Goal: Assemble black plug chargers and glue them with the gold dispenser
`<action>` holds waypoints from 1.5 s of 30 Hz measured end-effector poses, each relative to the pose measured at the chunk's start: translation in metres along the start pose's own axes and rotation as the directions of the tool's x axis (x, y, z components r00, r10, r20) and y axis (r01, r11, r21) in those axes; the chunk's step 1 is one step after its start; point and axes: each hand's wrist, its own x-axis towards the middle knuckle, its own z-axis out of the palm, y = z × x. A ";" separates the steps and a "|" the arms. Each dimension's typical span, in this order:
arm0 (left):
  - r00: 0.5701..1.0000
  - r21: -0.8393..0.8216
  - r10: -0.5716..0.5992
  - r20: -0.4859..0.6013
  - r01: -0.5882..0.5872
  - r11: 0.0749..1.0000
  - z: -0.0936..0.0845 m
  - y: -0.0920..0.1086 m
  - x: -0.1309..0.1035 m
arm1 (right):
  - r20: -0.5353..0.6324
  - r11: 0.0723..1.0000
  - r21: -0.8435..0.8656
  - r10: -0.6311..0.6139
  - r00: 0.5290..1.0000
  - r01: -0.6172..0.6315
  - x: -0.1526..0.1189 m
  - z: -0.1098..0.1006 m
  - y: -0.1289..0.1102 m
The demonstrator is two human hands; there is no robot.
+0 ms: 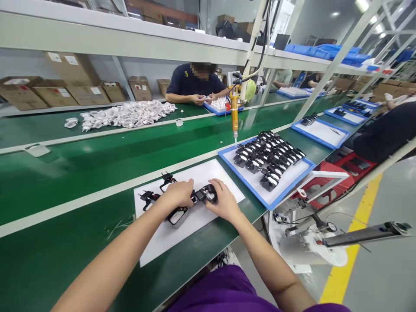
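Observation:
My right hand [225,203] is closed around a black plastic housing [207,193], whose open inside shows some metal. Against its left side, my left hand [179,193] is closed on a small black part [193,196], mostly hidden by the fingers. Both hands are over a white sheet [195,229] on the green bench. Left of my left hand lie black plug housings with pins, one nearer [149,198] and one farther back [167,178]. Below my left wrist is a black housing with a pale face [177,216].
A blue-rimmed tray [269,206] of black housings stands to the right, under an amber dispenser [234,117] with a fine nozzle. Across the green belt [97,160] are a pile of white parts [126,115] and a co-worker [195,84]. A screwdriver-like tool [367,234] juts out at right.

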 end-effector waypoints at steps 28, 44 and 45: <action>0.985 0.086 0.137 -0.102 -0.129 0.988 0.018 -0.007 -0.001 | -0.179 0.727 -0.586 0.316 0.932 -0.359 0.133 -0.046 0.111; 0.974 0.068 0.152 -0.167 -0.142 0.988 0.020 -0.010 -0.002 | -0.050 0.782 -0.551 0.318 0.947 -0.292 0.085 -0.099 0.129; 0.973 0.077 0.157 -0.168 -0.145 0.986 0.020 -0.010 -0.001 | -0.065 0.772 -0.557 0.327 0.943 -0.306 0.075 -0.102 0.130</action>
